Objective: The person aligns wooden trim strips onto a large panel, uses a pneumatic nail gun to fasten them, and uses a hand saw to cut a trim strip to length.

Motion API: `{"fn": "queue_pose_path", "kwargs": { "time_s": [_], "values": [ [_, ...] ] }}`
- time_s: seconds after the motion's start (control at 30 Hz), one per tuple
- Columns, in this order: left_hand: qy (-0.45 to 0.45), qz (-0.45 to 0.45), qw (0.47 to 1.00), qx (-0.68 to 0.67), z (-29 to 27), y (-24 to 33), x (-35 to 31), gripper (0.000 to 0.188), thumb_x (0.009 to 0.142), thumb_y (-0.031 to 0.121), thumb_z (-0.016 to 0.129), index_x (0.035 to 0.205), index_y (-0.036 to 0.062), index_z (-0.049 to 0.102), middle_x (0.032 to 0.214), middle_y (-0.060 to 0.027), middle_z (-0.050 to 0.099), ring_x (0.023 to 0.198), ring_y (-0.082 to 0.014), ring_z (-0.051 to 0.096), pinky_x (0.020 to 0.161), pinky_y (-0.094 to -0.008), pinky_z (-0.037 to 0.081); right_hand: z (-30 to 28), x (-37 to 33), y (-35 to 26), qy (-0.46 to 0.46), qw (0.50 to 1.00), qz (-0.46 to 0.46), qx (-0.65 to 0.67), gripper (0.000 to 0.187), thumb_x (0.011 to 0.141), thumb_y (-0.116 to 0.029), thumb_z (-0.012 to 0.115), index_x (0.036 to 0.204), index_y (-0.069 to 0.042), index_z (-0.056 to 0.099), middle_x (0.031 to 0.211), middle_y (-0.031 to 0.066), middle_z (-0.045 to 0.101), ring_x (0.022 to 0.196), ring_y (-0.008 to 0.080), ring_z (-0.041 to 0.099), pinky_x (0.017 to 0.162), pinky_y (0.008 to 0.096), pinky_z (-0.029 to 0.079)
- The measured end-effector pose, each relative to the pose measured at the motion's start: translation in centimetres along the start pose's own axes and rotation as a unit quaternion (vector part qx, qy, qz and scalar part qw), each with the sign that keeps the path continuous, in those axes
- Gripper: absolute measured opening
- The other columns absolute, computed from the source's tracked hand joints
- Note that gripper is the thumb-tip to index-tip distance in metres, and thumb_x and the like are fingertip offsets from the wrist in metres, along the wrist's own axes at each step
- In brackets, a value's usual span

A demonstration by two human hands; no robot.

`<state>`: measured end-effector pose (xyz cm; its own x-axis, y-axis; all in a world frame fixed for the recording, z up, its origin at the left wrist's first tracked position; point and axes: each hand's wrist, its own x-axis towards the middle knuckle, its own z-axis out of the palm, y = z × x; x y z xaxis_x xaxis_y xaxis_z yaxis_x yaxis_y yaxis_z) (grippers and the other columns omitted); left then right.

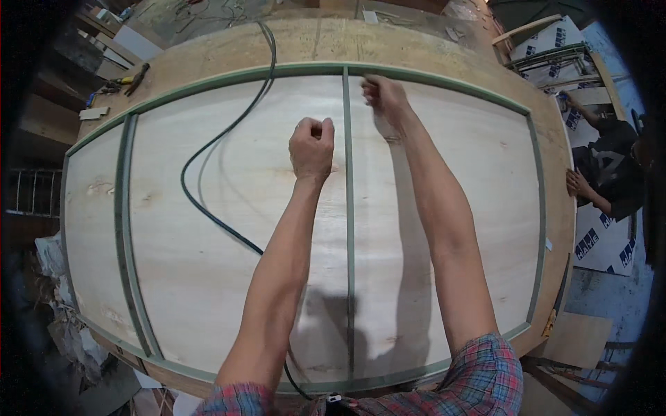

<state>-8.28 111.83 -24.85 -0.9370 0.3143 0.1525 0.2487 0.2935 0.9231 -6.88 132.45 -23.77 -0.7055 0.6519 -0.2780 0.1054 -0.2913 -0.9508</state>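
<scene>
My left hand (311,149) is closed in a fist above a pale plywood panel (479,208), just left of the green middle strip (349,229). Farther out, my right hand (388,102) has its fingers curled together close to the far green frame edge (423,78), right of that strip. Whatever either hand may hold is hidden by the fingers. A dark hose (186,170) loops across the panel to the left of my hands and passes beneath my left forearm. Toward the left end, a pair of green strips (125,208) crosses the panel.
The framed panel lies on a larger wooden worktop (319,41). Pliers with yellow-and-black handles (137,80) and small wood pieces (94,113) rest at its far left. Beyond the right edge, a person in dark clothes (610,163) works by printed white sheets (602,243). Scraps (66,312) pile up at left.
</scene>
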Motion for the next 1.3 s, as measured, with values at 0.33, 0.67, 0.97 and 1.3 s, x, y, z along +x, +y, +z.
{"fn": "queue_pose_path", "kwargs": {
  "time_s": [0.33, 0.67, 0.97, 1.3],
  "values": [
    [-0.106, 0.100, 0.989, 0.030, 0.9, 0.5, 3.5, 0.029, 0.090, 0.026, 0.061, 0.101, 0.0000, 0.068, 0.091, -0.0153, 0.070, 0.081, -0.0254, 0.067, 0.075, -0.0342, 0.051, 0.7, 0.6, -1.0, -0.046, 0.998, 0.041, -0.005, 0.033, 0.094, -0.012, 0.040, 0.111, 0.004, 0.063, 0.086, 0.0084, 0.062, 0.058, 0.0169, 0.057, 0.054, 0.0338, 0.050],
    [-0.112, 0.122, 0.984, 0.060, 1.3, 0.6, 3.4, 0.030, 0.087, 0.029, 0.067, 0.097, 0.0004, 0.069, 0.090, -0.0165, 0.069, 0.082, -0.0275, 0.068, 0.074, -0.0375, 0.052, 2.8, 1.3, 1.6, -0.027, 0.951, -0.197, -0.238, 0.036, 0.089, -0.001, 0.039, 0.113, 0.004, 0.065, 0.096, 0.0132, 0.066, 0.063, 0.0185, 0.056, 0.055, 0.0317, 0.045],
    [-0.149, 0.133, 0.977, 0.072, 1.4, 0.1, 3.9, 0.028, 0.087, 0.029, 0.066, 0.080, 0.0013, 0.068, 0.085, -0.0161, 0.067, 0.081, -0.0293, 0.065, 0.071, -0.0392, 0.050, 1.6, -0.1, 2.0, -0.049, 0.819, -0.275, -0.501, 0.030, 0.084, -0.013, 0.049, 0.108, -0.004, 0.064, 0.107, 0.0272, 0.060, 0.104, 0.0443, 0.057, 0.089, 0.0482, 0.047],
    [-0.157, 0.127, 0.969, 0.140, -4.4, 1.7, -3.8, 0.020, 0.084, 0.020, 0.064, 0.086, -0.0001, 0.068, 0.100, -0.0176, 0.067, 0.082, -0.0298, 0.066, 0.075, -0.0380, 0.054, -7.1, -41.7, 8.1, 0.047, 0.842, -0.233, -0.484, 0.034, 0.088, -0.004, 0.048, 0.118, -0.001, 0.061, 0.124, 0.0230, 0.058, 0.115, 0.0395, 0.054, 0.101, 0.0430, 0.044]
  ]
}}
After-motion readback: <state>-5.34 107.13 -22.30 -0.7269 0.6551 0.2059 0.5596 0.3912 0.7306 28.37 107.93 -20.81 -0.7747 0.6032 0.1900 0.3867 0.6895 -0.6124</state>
